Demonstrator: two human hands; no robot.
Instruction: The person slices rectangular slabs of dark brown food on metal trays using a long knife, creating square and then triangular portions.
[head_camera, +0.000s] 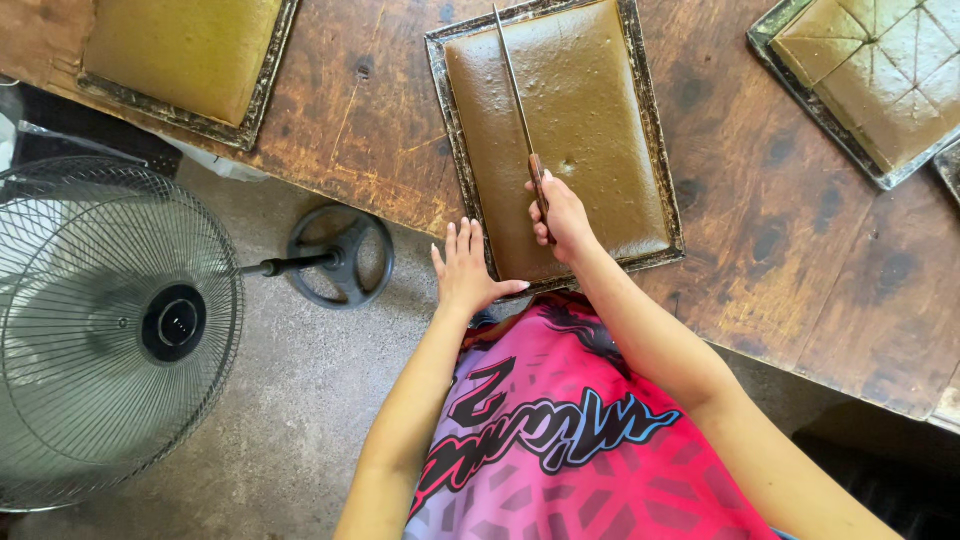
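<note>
A dark metal tray (440, 100) on the wooden table holds a smooth brown slab of cake (590, 110). My right hand (560, 215) grips the handle of a long thin knife (515, 90). Its blade lies lengthwise along the slab's left part, with the tip past the far rim. My left hand (465, 270) rests flat, fingers apart, on the tray's near left corner, touching its rim.
Another tray with an uncut brown slab (180, 50) sits at the table's far left. A tray of slab cut into pieces (880, 70) lies at the far right. A standing fan (110, 320) with a round base (340, 255) stands on the concrete floor to my left.
</note>
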